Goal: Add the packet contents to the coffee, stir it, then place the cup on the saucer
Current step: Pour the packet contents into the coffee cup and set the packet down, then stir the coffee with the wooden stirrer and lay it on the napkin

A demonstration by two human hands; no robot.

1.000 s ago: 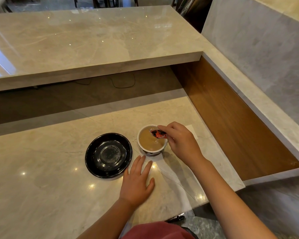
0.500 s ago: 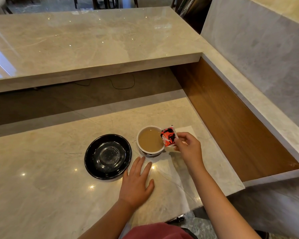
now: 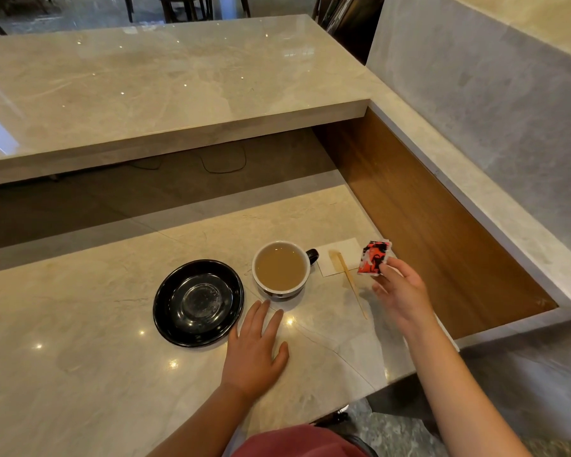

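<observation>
A dark cup [image 3: 281,268] with a white inside, full of light brown coffee, stands on the marble counter, its handle pointing right. Left of it lies an empty glossy black saucer [image 3: 198,303]. My right hand [image 3: 399,291] pinches a red and black packet [image 3: 374,257] at its lower corner, held in the air to the right of the cup, near a white napkin [image 3: 338,257]. A thin wooden stirrer [image 3: 350,281] lies across the napkin and the counter. My left hand [image 3: 256,349] rests flat on the counter just in front of the cup, fingers spread.
A raised marble counter [image 3: 165,84] runs across the back, with a dark recess and cables under it. A wooden side panel [image 3: 435,225] and a marble ledge bound the work surface on the right. The counter's front right corner ends near my right forearm.
My right hand has carried the packet from over the cup to the right, clear of it, uncovering the cup handle, the napkin and the stirrer. My left hand stays flat.
</observation>
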